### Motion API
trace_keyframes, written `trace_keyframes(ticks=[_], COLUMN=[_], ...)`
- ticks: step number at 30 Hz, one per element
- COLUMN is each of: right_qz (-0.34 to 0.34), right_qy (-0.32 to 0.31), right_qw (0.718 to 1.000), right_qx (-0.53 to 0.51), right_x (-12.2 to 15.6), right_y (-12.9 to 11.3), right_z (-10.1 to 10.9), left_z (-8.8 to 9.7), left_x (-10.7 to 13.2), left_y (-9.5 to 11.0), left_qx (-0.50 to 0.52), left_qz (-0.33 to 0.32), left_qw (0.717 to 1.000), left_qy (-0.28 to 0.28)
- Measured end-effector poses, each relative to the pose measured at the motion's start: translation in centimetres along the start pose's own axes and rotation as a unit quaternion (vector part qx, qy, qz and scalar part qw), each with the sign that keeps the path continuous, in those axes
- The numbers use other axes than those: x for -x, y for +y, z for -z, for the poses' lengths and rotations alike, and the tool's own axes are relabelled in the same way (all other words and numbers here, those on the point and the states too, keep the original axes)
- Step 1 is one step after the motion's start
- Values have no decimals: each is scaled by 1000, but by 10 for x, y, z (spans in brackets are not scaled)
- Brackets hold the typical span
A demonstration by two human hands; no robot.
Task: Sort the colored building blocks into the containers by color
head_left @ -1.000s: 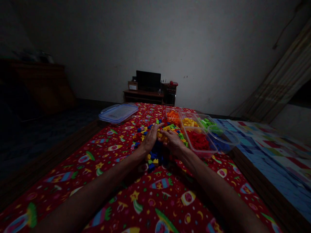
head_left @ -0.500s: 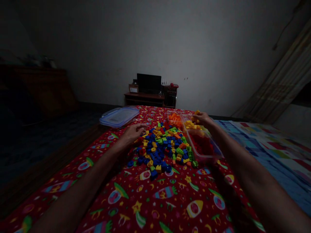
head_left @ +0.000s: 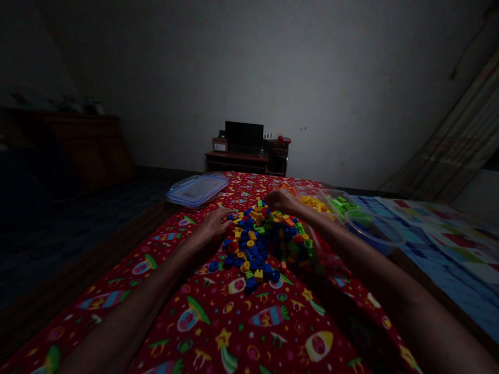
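Note:
A heap of mixed toy building bricks (head_left: 255,249), blue, yellow, green, red and orange, is spread on the red patterned cloth (head_left: 241,322). My left hand (head_left: 215,223) rests at the heap's left edge, fingers stretched and a little apart, beside some blue bricks. At the far side of the heap, my right hand (head_left: 283,200) reaches down with bent fingers. Its fingertips are dark and partly hidden, so whether it pinches a brick cannot be seen. My right forearm covers much of the box of red bricks.
To the right, clear boxes hold yellow bricks (head_left: 314,203), green bricks (head_left: 343,206) and orange bricks (head_left: 286,188). A clear tub (head_left: 393,239) stands beyond my right forearm. Clear blue-rimmed lids (head_left: 198,190) lie at the far left. A monitor (head_left: 244,136) stands by the wall.
My right hand has moved left from above the yellow bricks' box to the heap; the yellow brick is no longer seen in it. The boxes on the right show more. My left hand stays by the heap.

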State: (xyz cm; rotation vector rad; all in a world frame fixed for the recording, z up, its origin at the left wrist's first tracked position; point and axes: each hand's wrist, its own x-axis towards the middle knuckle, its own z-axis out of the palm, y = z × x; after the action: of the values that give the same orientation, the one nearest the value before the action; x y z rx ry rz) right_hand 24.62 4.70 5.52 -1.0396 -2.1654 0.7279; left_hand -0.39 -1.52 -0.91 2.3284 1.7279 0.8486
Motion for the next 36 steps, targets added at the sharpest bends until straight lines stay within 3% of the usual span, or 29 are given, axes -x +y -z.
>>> trace_keyframes(ticks=[3, 6, 8, 16, 22, 26, 29, 32, 36], right_qz=[87, 87, 86, 112, 61, 7, -32, -32, -18], right_qy=[-121, -210, -231, -158, -110, -70, -14, -5, -22], right_qw=[980, 953, 946, 955, 985, 996, 997, 994, 997], right_qx=[135, 201, 211, 226, 119, 48, 65, 103, 68], right_x=[-11, -22, -24, 2, 11, -7, -30, -52, -67], right_y=[-13, -14, -10, 7, 13, 13, 12, 13, 20], right_z=[-40, -61, -65, -59, -41, -26, -24, -31, -51], left_z=[-10, -19, -24, -29, -26, -25, -28, -32, -35], left_x=[3, 3, 0, -18, -15, -11, -10, -11, -14], left_y=[-5, -7, -7, 3, -5, -6, -5, -7, -14], left_qx=[9, 5, 12, 45, 66, 66, 95, 120, 97], left_qz=[-19, -8, -4, -64, -34, 7, -7, -36, -45], left_qw=[1000, 999, 998, 994, 997, 997, 994, 990, 994], left_qy=[-17, -46, -57, -70, -29, -44, -57, -65, -36])
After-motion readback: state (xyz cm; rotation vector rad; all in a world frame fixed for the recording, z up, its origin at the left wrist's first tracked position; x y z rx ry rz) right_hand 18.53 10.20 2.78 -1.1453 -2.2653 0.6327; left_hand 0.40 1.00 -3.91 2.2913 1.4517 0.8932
